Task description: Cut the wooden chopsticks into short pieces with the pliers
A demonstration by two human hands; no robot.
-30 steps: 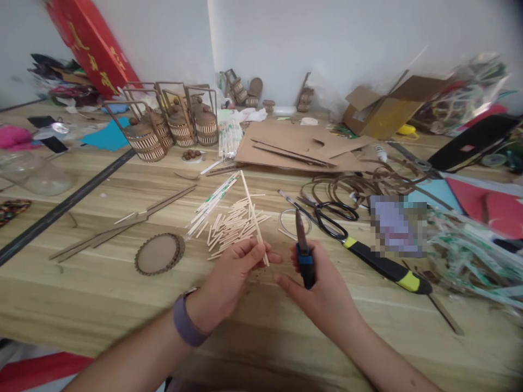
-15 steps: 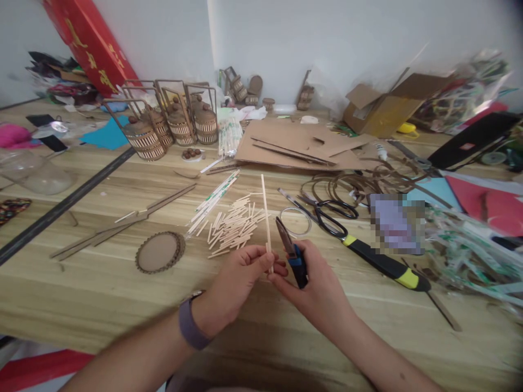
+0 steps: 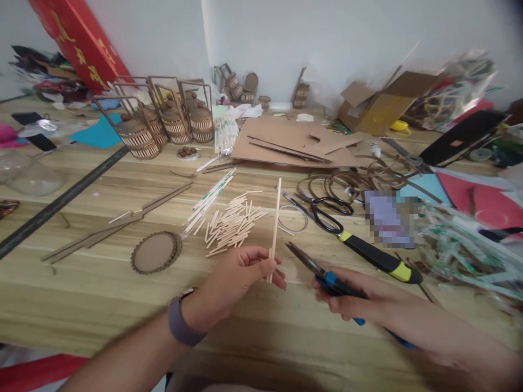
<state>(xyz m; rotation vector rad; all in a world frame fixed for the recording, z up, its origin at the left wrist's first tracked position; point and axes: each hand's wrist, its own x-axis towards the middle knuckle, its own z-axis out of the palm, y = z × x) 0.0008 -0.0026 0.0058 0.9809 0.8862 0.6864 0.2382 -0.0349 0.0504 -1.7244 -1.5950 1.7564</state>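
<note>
Between thumb and fingers, my left hand (image 3: 245, 277) pinches a long pale wooden stick (image 3: 277, 212) upright, with a shorter piece alongside its lower end. My right hand (image 3: 359, 296) grips blue-handled pliers or cutters (image 3: 312, 261), whose dark jaws point up and left, apart from the stick. Just beyond my left hand lies a pile of short cut sticks (image 3: 232, 226). Longer sticks with green-printed wrappers (image 3: 210, 198) lie behind that pile. A round cardboard disc with a scalloped rim (image 3: 155, 253) rests on the wood to the left.
Black-handled scissors (image 3: 327, 218) and a black-and-yellow handled tool (image 3: 379, 258) lie at right. Several small lidded baskets (image 3: 139, 139) stand at back left. Flat cardboard (image 3: 286, 136), coiled brown strips (image 3: 335, 185) and an open box (image 3: 379, 109) are farther back.
My right hand has moved right and away from my left hand, tilting the cutters leftward. The long stick now leans slightly right. The whole view has shifted a little.
</note>
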